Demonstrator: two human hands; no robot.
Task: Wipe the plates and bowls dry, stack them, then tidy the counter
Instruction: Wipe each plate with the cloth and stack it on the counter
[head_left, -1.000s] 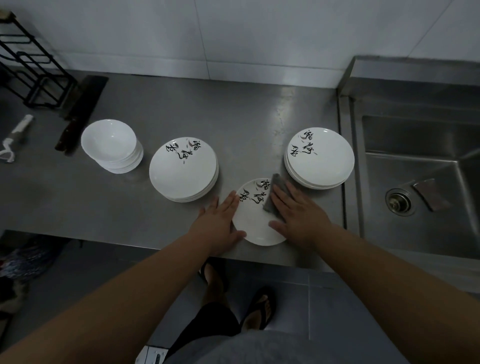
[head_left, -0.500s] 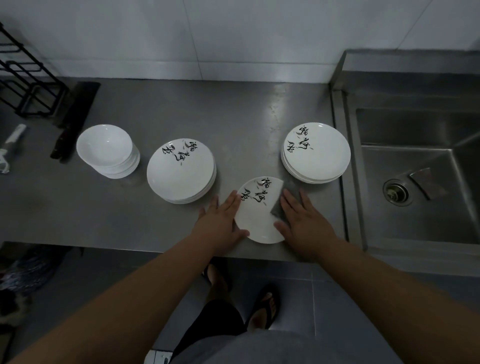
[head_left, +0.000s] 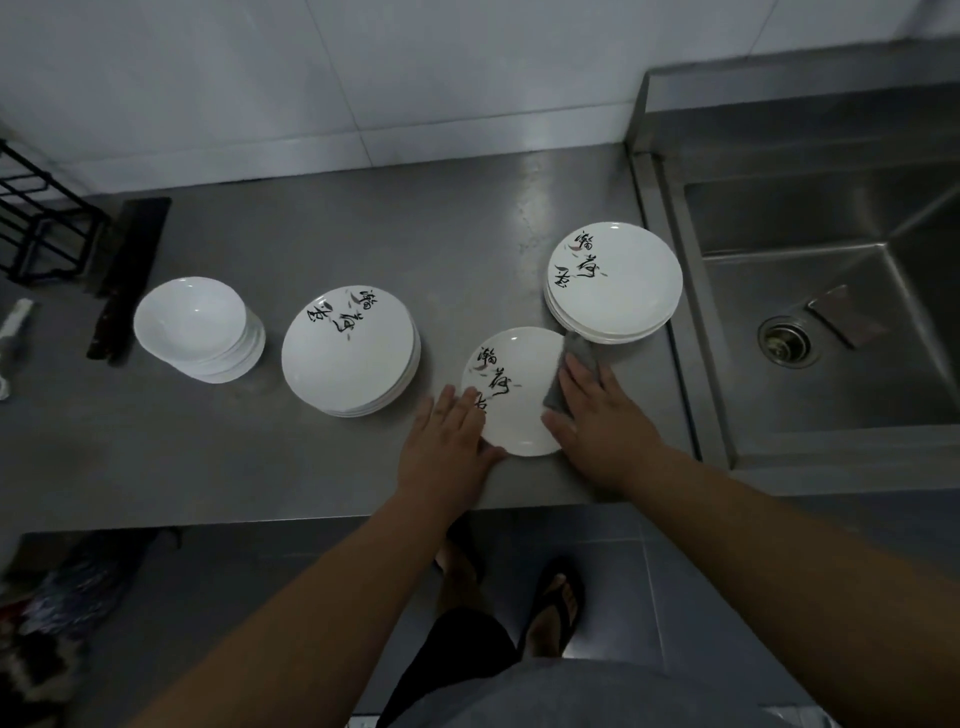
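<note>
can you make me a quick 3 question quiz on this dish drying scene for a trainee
1. True or false: the right hand presses a grey cloth on the single plate.
2. Which stack sits nearest the sink? A) bowl stack B) left plate stack C) right plate stack
3. Fill in: the left hand rests on the plate's near-left ____.

Key: 1 true; 2 C; 3 rim
</note>
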